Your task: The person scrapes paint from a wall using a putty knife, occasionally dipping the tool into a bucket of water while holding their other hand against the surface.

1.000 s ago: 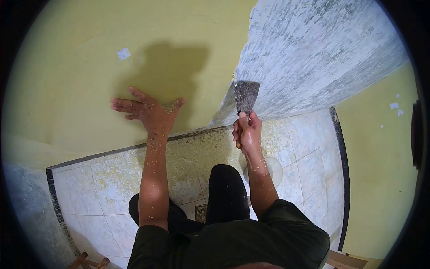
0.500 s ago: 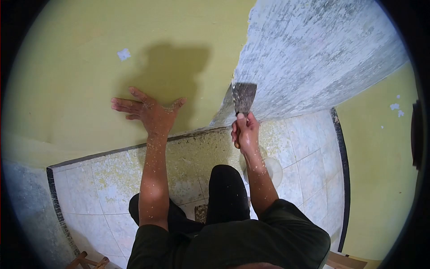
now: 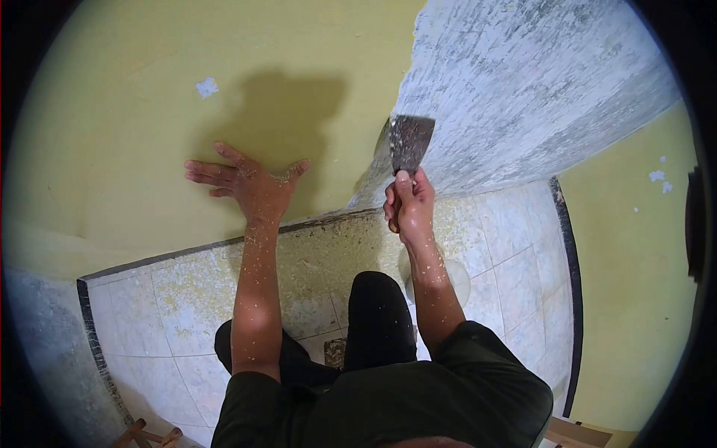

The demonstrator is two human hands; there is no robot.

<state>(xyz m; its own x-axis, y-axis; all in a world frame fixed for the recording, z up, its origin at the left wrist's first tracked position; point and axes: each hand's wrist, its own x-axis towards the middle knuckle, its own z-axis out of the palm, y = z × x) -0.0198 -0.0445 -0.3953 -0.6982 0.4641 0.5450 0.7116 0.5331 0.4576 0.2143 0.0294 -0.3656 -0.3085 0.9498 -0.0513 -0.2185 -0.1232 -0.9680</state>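
My right hand (image 3: 412, 207) is closed round the handle of a paint scraper (image 3: 411, 143), its wide metal blade pointing up the wall. The blade lies along the ragged border between yellow paint (image 3: 358, 82) and the scraped grey-white patch (image 3: 508, 97). Yellow flecks dot the blade. Fingers spread, my left hand (image 3: 258, 187) is open against the yellow wall and holds nothing. Its shadow falls on the paint above it. Paint flakes cling to both forearms.
Yellow paint flakes (image 3: 198, 291) litter the tiled floor (image 3: 515, 299) along the wall's base. A pale round container (image 3: 457, 284) stands behind my right forearm. Wooden furniture legs (image 3: 146, 433) show at the lower left. A side wall (image 3: 627, 299) rises on the right.
My right hand and the paint scraper have moved a little up the wall, along the paint's edge. The left hand stays in place.
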